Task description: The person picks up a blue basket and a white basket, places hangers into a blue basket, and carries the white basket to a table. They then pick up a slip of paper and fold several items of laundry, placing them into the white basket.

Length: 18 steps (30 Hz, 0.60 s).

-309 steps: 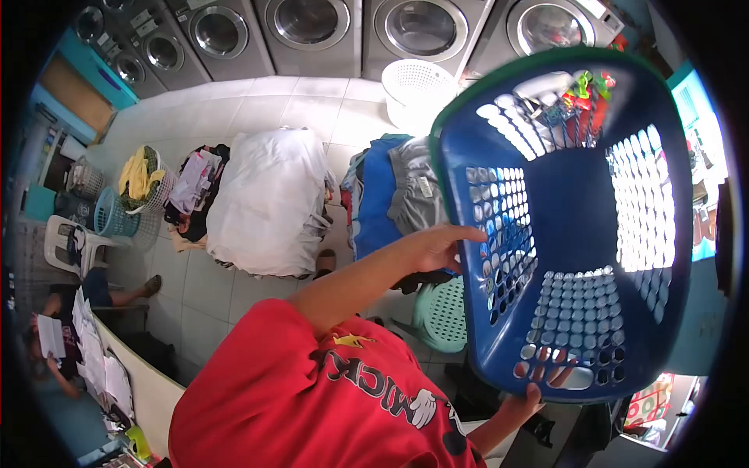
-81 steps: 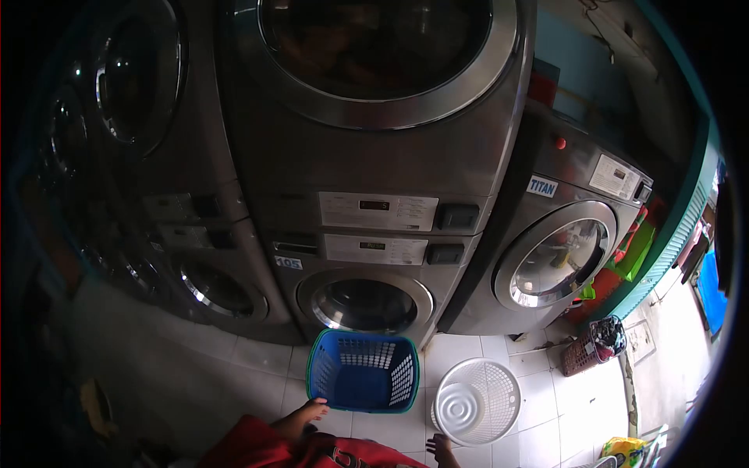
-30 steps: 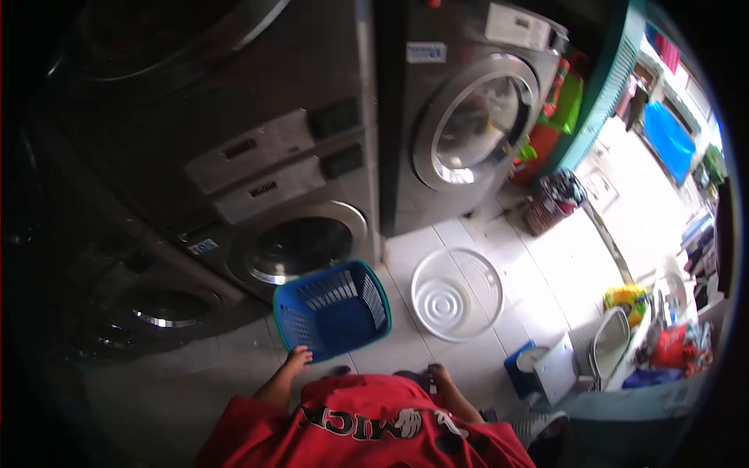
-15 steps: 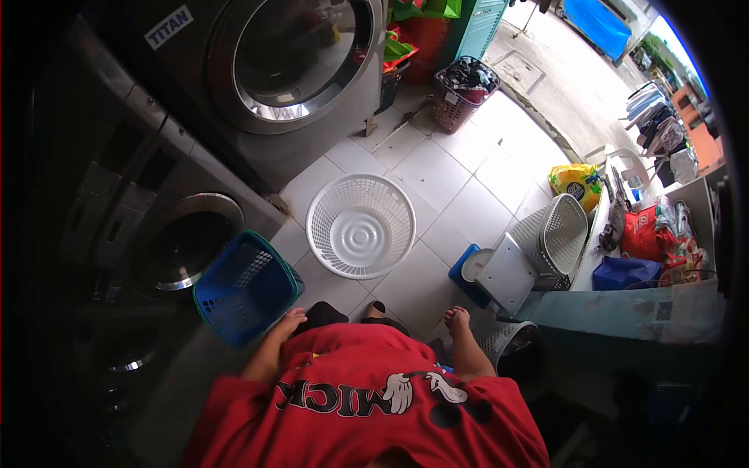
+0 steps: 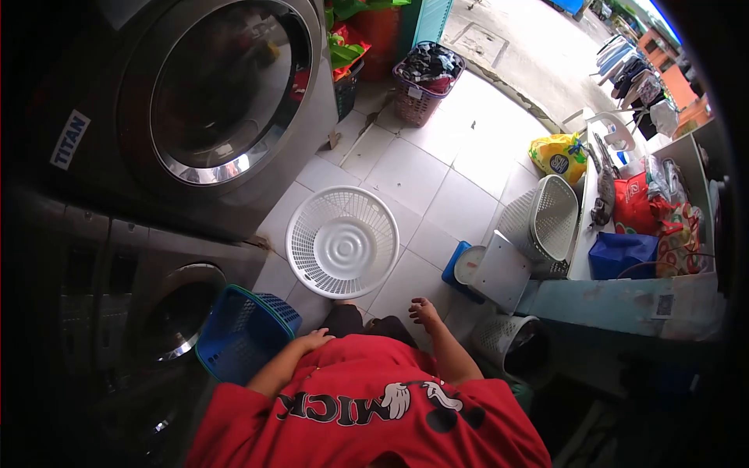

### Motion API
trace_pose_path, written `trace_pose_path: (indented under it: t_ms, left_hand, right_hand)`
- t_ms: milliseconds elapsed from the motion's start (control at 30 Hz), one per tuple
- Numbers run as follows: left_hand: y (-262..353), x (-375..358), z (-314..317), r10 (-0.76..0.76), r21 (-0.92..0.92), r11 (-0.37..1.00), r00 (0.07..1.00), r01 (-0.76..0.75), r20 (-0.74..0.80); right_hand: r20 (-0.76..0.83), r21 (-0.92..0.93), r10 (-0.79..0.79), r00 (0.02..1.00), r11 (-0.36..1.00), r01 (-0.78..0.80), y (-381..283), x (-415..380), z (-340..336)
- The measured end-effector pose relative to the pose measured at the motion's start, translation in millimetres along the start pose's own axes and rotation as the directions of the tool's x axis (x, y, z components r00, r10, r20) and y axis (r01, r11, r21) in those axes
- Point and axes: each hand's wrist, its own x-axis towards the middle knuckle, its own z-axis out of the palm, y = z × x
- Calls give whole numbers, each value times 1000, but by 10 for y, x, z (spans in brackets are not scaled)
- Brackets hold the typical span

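My left hand hangs low beside my thigh, its fingers stretched out and nothing in it. Close to its left stands a blue laundry basket with a green rim. My right hand is held out in front of my body above the tiles, fingers loosely apart and holding nothing. Ahead of both hands, on the floor, a round white plastic basket stands upright with nothing inside. Neither hand touches a basket.
A large dryer and a lower washing machine line the left. A basket of clothes stands near the doorway. On the right are a grey basket, a white stool, a yellow bag and a shelf edge.
My body has moved forward, bringing the white basket nearer to my feet. My right hand has swung forward and inward; the view has turned. Both hands remain without anything in them.
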Motion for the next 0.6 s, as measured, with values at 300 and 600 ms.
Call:
trace_pose_path:
  t_ms: [300, 600]
  left_hand:
    - [-69, -10, 146, -114, 38, 992, 991, 117, -63]
    - [311, 0, 738, -171, 18, 983, 952, 181, -256]
  right_hand:
    - [-12, 418, 179, 984, 895, -158, -152, 786, -9]
    - [-79, 227, 276, 958, 941, -252, -220, 2402, 254]
